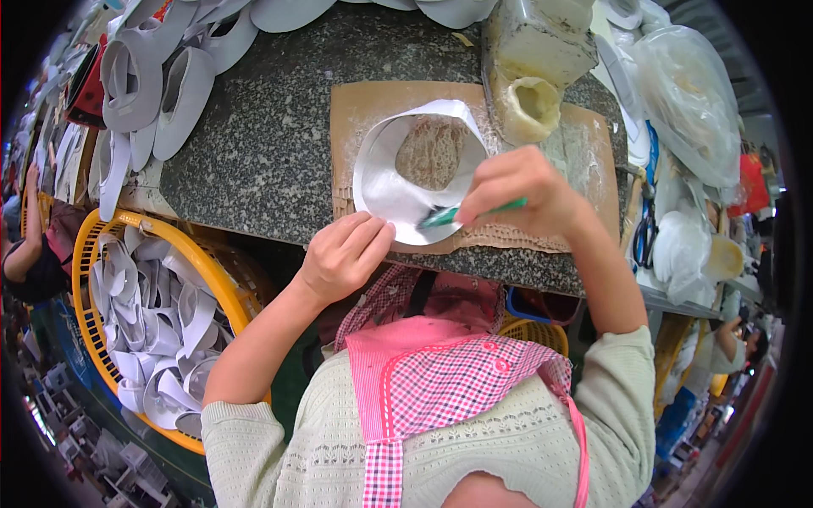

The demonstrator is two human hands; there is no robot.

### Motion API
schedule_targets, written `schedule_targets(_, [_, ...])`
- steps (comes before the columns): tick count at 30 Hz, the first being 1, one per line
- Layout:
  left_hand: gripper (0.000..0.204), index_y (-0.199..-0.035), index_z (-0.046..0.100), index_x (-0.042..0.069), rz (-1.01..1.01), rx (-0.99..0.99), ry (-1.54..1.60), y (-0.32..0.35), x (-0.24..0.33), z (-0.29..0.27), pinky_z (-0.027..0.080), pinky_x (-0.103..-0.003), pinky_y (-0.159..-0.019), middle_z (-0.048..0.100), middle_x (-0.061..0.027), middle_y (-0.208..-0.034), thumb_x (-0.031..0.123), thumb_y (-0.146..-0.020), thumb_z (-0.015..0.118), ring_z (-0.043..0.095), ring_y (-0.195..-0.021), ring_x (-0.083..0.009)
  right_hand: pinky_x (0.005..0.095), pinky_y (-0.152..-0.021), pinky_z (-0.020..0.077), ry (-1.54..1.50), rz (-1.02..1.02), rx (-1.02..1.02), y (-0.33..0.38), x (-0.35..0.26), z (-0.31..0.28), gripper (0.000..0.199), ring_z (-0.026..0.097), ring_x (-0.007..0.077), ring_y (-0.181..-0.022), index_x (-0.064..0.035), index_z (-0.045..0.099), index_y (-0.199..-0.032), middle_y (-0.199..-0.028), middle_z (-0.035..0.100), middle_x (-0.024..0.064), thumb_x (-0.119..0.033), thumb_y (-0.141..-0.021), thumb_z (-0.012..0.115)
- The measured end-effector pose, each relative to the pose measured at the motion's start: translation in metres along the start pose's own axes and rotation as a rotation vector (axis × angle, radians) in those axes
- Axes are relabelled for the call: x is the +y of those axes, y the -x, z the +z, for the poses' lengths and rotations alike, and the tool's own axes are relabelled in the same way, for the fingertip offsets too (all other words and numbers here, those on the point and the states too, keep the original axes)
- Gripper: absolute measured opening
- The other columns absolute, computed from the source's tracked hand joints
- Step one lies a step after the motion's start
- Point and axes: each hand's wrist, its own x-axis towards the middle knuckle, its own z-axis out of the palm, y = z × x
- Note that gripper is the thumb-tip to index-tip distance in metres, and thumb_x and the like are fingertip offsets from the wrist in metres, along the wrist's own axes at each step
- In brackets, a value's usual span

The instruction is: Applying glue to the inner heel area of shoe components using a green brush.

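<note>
A white ring-shaped piece, like a visor or hat brim (378,165), lies on a worn brown cardboard sheet (349,110). Its near edge is pinched by my left hand (345,252), with the fingers closed at the lower left of the ring. My right hand (527,193) grips a green-handled brush (442,218). The dark bristles rest on the near part of the ring, just right of my left fingers. Through the ring's opening shows cardboard smeared with whitish, dried residue.
Beyond my right hand stands a crusted, yellowish container (542,46) with a round opening. White brim pieces (185,102) pile up at the far left. More fill a yellow basket (222,292) below the stone-topped table (246,161). Scissors (645,241) and plastic bags (686,102) lie right.
</note>
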Motion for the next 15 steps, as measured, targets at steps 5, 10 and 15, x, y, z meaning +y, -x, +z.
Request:
schedule_targets(5, [0.026,-0.084,0.059,-0.002,0.027,0.008,-0.01,-0.007,0.001,-0.001,0.05,-0.031,-0.061,0.058,-0.0097,-0.077,0.001,-0.058,0.061,0.059,-0.071,-0.0237,0.0269,-0.051,0.0424,0.147,-0.087,0.264,-0.017,0.008,0.012,0.014,0.058,0.0178,-0.059,-0.0088,0.067,-0.08,-0.069,0.06,0.0031,-0.006,-0.066,0.067])
schedule_targets(10, [0.025,-0.082,0.059,-0.002,-0.01,-0.013,-0.009,-0.008,0.003,-0.002,0.05,-0.031,-0.062,0.058,-0.0096,-0.077,0.0,-0.058,0.061,0.059,-0.071,-0.0239,0.026,-0.054,0.0441,-0.025,0.036,0.078,-0.017,0.0,-0.005,0.015,0.059,0.0174,-0.063,-0.0087,0.067,-0.08,-0.071,0.061,0.0052,-0.004,-0.066,0.067])
schedule_targets(15, [0.024,-0.082,0.059,0.0,0.035,-0.025,-0.07,-0.015,0.004,-0.007,0.049,-0.032,-0.063,0.059,-0.0083,-0.077,0.002,-0.058,0.062,0.059,-0.073,-0.0239,0.0265,-0.062,0.0472,-0.03,0.141,0.079,-0.011,0.003,0.004,0.014,0.06,0.018,-0.068,-0.0062,0.065,-0.08,-0.076,0.063,0.0057,-0.003,-0.067,0.066])
